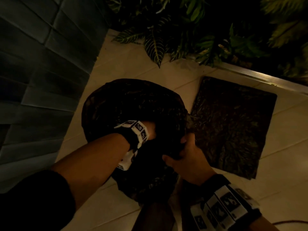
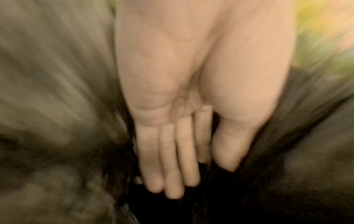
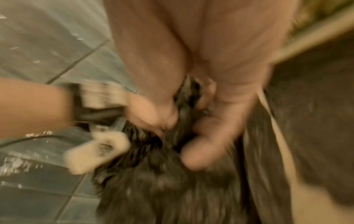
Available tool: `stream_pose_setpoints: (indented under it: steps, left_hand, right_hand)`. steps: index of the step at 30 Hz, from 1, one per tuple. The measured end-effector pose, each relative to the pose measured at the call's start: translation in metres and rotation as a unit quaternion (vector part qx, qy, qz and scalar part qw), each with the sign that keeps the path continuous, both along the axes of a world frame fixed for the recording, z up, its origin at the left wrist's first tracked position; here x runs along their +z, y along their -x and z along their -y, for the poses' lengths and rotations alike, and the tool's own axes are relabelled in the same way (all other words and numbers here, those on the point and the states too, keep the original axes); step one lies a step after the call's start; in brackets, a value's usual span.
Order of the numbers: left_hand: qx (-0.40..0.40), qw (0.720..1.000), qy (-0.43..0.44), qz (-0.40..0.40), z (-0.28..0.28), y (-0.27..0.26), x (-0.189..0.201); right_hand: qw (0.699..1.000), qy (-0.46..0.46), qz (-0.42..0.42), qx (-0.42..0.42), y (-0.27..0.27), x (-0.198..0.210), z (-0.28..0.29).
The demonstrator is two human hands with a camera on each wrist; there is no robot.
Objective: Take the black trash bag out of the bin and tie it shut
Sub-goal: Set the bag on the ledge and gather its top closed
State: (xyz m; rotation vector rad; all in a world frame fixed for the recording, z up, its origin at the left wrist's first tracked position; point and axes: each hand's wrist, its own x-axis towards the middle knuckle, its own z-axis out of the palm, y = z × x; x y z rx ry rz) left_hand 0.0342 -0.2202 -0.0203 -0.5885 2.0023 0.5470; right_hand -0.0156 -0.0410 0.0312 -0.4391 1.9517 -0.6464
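The black trash bag (image 1: 133,104) is a round, crinkled dark mass on the floor in the head view, with its plastic gathered toward me. My right hand (image 1: 183,152) grips that bunched neck; in the right wrist view its curled fingers (image 3: 210,121) wrap the twisted black plastic (image 3: 162,181). My left hand (image 1: 150,130) reaches in from the left right beside it. In the left wrist view its fingers (image 2: 182,151) lie straight and together, pushing down into the dark bag (image 2: 191,212). I cannot make out the bin in this dim light.
A dark rectangular mat (image 1: 233,125) lies on the cream floor tiles (image 1: 133,64) just right of the bag. A grey tiled wall (image 1: 41,64) stands on the left. Leafy plants (image 1: 183,30) and a metal sill (image 1: 250,74) run along the back. A thin cable (image 1: 286,222) lies at bottom right.
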Motion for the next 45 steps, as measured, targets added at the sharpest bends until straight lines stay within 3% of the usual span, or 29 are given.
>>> stream_pose_setpoints:
  steps: [3, 6, 9, 14, 22, 26, 28, 30, 33, 36, 38, 41, 43, 45]
  left_hand:
    - [0.018, 0.997, -0.067, -0.045, 0.010, -0.014, 0.034]
    - [-0.025, 0.991, -0.132, 0.002, 0.013, -0.047, 0.067]
    - [-0.059, 0.991, -0.120, 0.015, 0.009, -0.084, 0.076]
    - [0.081, 0.977, -0.141, -0.137, 0.019, -0.098, 0.067]
    - [0.081, 0.962, 0.025, -0.260, 0.052, -0.074, 0.032]
    - [0.074, 0.946, 0.109, -0.295, 0.062, -0.054, 0.018]
    - [0.058, 0.942, 0.123, -0.306, 0.063, -0.051, 0.018]
    - [0.026, 0.940, 0.128, -0.315, 0.066, -0.054, 0.029]
    - [0.012, 0.924, 0.133, -0.358, 0.065, -0.078, 0.051]
    - [0.041, 0.901, 0.108, -0.418, 0.056, -0.118, 0.057]
    - [0.015, 0.882, 0.118, -0.456, 0.051, -0.142, 0.049]
    - [-0.006, 0.835, 0.162, -0.526, 0.050, -0.164, 0.035]
    - [0.012, 0.804, 0.171, -0.569, 0.051, -0.169, 0.031]
    - [0.048, 0.791, 0.172, -0.586, 0.048, -0.167, 0.032]
  right_hand:
    - [0.993, -0.030, 0.097, -0.053, -0.014, 0.001, 0.003]
    - [0.997, -0.017, 0.033, -0.069, -0.017, 0.002, 0.010]
    - [0.994, 0.007, 0.019, -0.109, -0.012, 0.006, 0.016]
    - [0.993, 0.046, -0.078, -0.080, 0.001, -0.003, 0.039]
    - [0.975, 0.153, -0.160, 0.002, 0.038, -0.020, 0.090]
    - [0.964, 0.227, -0.141, 0.008, 0.059, -0.025, 0.102]
    - [0.940, 0.257, -0.209, 0.082, 0.069, -0.022, 0.105]
    - [0.888, 0.304, -0.307, 0.158, 0.075, -0.013, 0.103]
    - [0.831, 0.363, -0.295, 0.302, 0.069, 0.001, 0.091]
    - [0.780, 0.286, -0.300, 0.468, 0.051, 0.003, 0.077]
    - [0.742, 0.299, -0.348, 0.489, 0.043, -0.001, 0.075]
    - [0.753, 0.351, -0.354, 0.429, 0.035, -0.003, 0.072]
    - [0.738, 0.350, -0.378, 0.436, 0.031, -0.006, 0.070]
    - [0.726, 0.350, -0.388, 0.448, 0.029, -0.008, 0.070]
